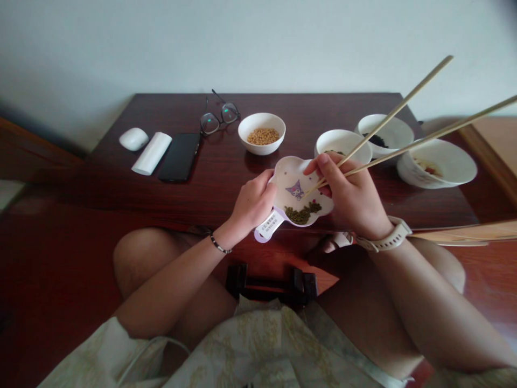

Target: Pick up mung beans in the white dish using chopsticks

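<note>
My left hand [255, 200] is closed on the rim of a small flower-shaped dish [285, 175] with a short lilac handle and a cartoon figure printed inside. Small green beans [301, 213] lie gathered along the dish's near side. My right hand [348, 189] grips a pair of wooden chopsticks [398, 110], their tips low inside the dish above the beans. Whether the tips pinch a bean is too small to tell. Just behind my right hand stands a white bowl [343, 141], partly covered by the hand, with some greenish contents showing.
A white bowl of yellowish beans [262, 134] stands mid-table. At the right are a bowl with dark bits [391, 126] and a larger bowl with reddish pieces [452, 161]. Eyeglasses [220, 119], a black phone [180, 157], a white case [152, 153] and a white mouse [133, 139] lie left.
</note>
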Available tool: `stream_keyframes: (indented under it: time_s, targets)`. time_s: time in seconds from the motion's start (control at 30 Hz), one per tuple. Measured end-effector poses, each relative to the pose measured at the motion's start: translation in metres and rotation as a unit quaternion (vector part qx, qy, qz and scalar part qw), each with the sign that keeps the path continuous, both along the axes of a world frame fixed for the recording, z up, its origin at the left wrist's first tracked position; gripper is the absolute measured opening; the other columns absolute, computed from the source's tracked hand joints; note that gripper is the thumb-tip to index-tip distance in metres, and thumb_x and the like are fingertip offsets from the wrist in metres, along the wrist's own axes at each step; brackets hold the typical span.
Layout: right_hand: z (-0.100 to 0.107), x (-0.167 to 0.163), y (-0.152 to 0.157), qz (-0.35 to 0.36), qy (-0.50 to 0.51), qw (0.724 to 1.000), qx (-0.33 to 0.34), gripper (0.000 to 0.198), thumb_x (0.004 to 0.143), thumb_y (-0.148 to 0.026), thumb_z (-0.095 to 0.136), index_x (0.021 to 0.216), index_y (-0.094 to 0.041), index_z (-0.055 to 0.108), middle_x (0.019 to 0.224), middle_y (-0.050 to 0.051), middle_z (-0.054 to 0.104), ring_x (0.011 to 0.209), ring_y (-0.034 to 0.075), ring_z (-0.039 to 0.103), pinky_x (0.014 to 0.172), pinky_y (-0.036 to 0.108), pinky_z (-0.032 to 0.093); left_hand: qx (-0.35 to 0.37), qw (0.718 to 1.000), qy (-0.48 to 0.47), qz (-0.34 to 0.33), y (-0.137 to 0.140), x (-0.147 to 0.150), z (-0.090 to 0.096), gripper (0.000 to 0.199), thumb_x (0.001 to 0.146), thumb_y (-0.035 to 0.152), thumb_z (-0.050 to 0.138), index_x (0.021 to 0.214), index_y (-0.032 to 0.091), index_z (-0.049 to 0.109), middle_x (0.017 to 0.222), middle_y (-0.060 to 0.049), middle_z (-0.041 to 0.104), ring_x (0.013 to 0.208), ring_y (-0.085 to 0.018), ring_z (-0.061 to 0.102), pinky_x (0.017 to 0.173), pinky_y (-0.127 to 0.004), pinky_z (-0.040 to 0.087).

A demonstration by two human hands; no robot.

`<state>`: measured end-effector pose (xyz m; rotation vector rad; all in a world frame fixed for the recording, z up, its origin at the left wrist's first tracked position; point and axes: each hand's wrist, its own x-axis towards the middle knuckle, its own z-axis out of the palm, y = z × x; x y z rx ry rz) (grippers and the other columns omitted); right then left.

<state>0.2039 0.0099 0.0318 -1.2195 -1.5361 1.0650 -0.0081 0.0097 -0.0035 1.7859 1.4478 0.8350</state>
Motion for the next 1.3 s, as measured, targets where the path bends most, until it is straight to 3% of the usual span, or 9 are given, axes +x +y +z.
stream_keyframes:
  time_s: [0.17,0.4,0.77,1.0,1.13,1.3]
  targets:
    - [0.002,0.004,0.003,0.022,-0.016,1.0,0.009,0.052,0.102,-0.069,0.06,0.083,-0.021,0.066,0.06,-0.001,0.049,0.054,0.011,0.045,0.051,0.028,0.031,0.0,1.0,0.003,0.002,0.0,0.0,0.0,0.027,0.102,0.03,0.041,0.096,0.021,0.065,0.087,-0.005,0.072,0.074,-0.016,0.062,0.065,-0.031,0.038]
    - [-0.002,0.006,0.007,0.022,0.026,0.999,-0.028,0.055,0.101,-0.072,0.058,0.089,-0.02,0.072,0.08,0.006,0.07,0.067,0.016,0.066,0.059,0.029,0.05,0.001,1.0,0.002,0.001,0.0,0.0,-0.001,0.028,0.102,0.029,0.04,0.097,0.021,0.066,0.088,-0.005,0.073,0.075,-0.016,0.062,0.065,-0.03,0.039]
    - [0.005,0.01,0.008,0.034,-0.018,0.999,0.015,0.053,0.106,-0.067,0.055,0.081,-0.021,0.063,0.063,0.0,0.048,0.055,0.011,0.043,0.051,0.029,0.03,-0.001,1.0,-0.012,0.004,-0.001,0.0,0.0,0.027,0.102,0.028,0.041,0.096,0.021,0.066,0.087,-0.005,0.072,0.074,-0.016,0.06,0.065,-0.03,0.038]
    - [0.002,0.019,0.005,0.077,-0.037,0.996,0.003,0.049,0.1,-0.066,0.066,0.082,-0.02,0.067,0.071,0.002,0.062,0.06,0.012,0.053,0.055,0.027,0.041,-0.002,1.0,-0.008,0.001,-0.001,0.0,0.0,0.028,0.103,0.03,0.041,0.097,0.02,0.066,0.09,-0.005,0.073,0.077,-0.017,0.063,0.066,-0.029,0.04]
    - [0.004,0.02,0.001,0.131,-0.002,0.99,-0.043,0.048,0.101,-0.065,0.065,0.087,-0.02,0.071,0.079,0.003,0.069,0.064,0.012,0.062,0.058,0.026,0.05,-0.003,1.0,-0.006,0.004,-0.001,0.0,0.0,0.027,0.102,0.029,0.041,0.096,0.02,0.066,0.087,-0.004,0.072,0.075,-0.016,0.062,0.066,-0.029,0.039]
    - [0.0,0.02,0.001,0.15,0.019,0.988,-0.039,0.047,0.104,-0.063,0.061,0.086,-0.021,0.068,0.071,0.001,0.062,0.056,0.01,0.056,0.049,0.023,0.043,-0.002,1.0,0.0,0.005,0.0,0.0,0.0,0.028,0.101,0.029,0.041,0.097,0.019,0.067,0.089,-0.005,0.074,0.075,-0.016,0.062,0.065,-0.029,0.039]
